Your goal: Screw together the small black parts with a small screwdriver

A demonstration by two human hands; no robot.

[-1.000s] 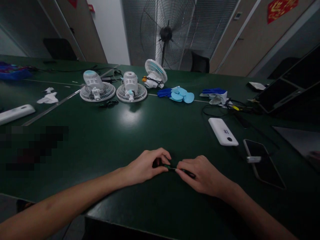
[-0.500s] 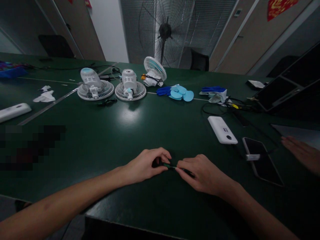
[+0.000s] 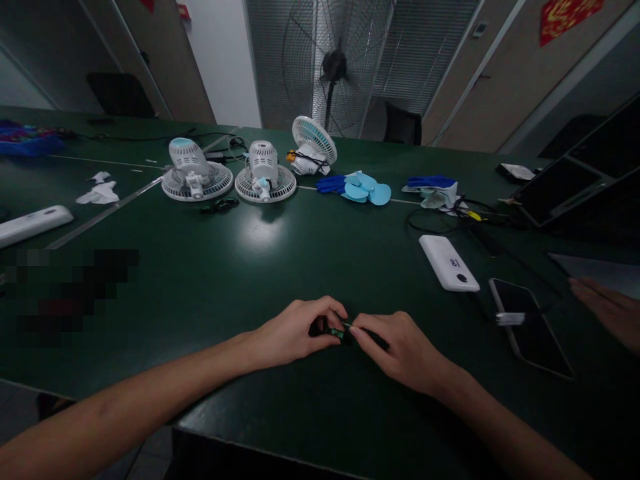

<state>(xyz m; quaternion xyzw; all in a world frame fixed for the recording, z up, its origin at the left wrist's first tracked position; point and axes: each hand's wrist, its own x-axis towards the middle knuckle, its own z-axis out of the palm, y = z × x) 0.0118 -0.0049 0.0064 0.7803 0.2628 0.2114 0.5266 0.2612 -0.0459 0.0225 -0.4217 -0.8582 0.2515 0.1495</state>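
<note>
The work on the small green piece point(image 3: 336, 333) looks to be under way rather than finished; the piece sits low at the fingertips of the left hand point(image 3: 293, 333), whose thumb and curled fingers pinch it just above or against the table point(image 3: 250, 267), which of the two I cannot tell; the right hand point(image 3: 400, 340) pinches a thin tool point(image 3: 347, 325) between thumb and forefinger, its tip just beside the piece, contact too small to make out; how much is left does not show, since the fingers hide most of the piece.

Well beyond the fingers, two white fans point(image 3: 195, 167) point(image 3: 265, 167) lie cage down, motor housings up, and a third fan point(image 3: 314, 143) leans tilted; light-blue blades point(image 3: 367, 189) lie outside any cage, so that much stands apart; right of the right fingers lie a white device point(image 3: 449, 263) and a phone point(image 3: 533, 327), with another person's hand point(image 3: 607, 310) farther out.
</note>
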